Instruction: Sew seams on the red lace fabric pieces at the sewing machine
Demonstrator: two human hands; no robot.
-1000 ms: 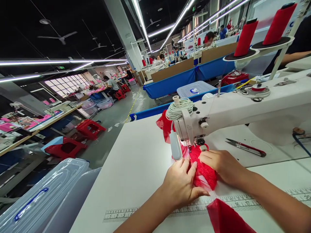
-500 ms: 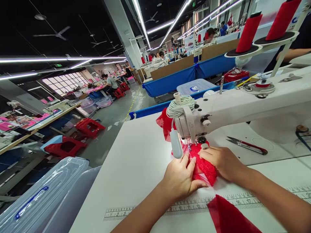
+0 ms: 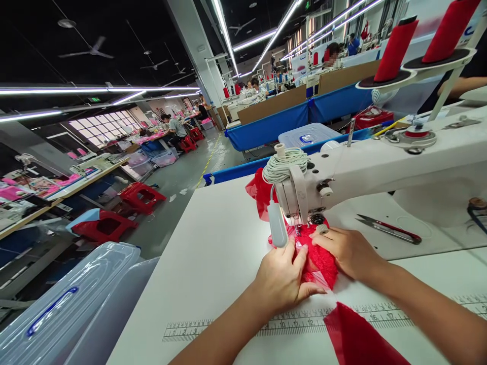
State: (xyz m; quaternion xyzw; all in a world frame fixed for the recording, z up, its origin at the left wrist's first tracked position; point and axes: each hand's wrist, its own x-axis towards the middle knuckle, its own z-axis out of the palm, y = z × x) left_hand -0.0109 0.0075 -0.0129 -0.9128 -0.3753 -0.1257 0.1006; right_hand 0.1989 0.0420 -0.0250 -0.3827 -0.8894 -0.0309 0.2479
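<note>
Red lace fabric [image 3: 323, 266] with sheer parts lies under the presser foot [image 3: 298, 230] of a white sewing machine [image 3: 373, 170]. Flat on the cloth's left side rests my left hand [image 3: 277, 281], fingers stretched toward the foot and thumb spread out. My right hand [image 3: 353, 253] has its fingers bent onto the lace at the right, gripping it; the fingertips are partly hidden in the folds. More red sheer cloth [image 3: 262, 195] shows behind the machine head. A separate red piece [image 3: 355, 334] hangs over the table's near side.
Thread snips [image 3: 390, 229] lie on the machine bed. A small lamp [image 3: 278, 225] sits close to my left fingers. A printed ruler [image 3: 289, 324] runs along the table. Red thread cones [image 3: 395, 50] stand at upper right, a lidded plastic box [image 3: 76, 299] at lower left.
The lace has crept slightly forward under the presser foot, with both hands staying on it. The view has shifted a little.
</note>
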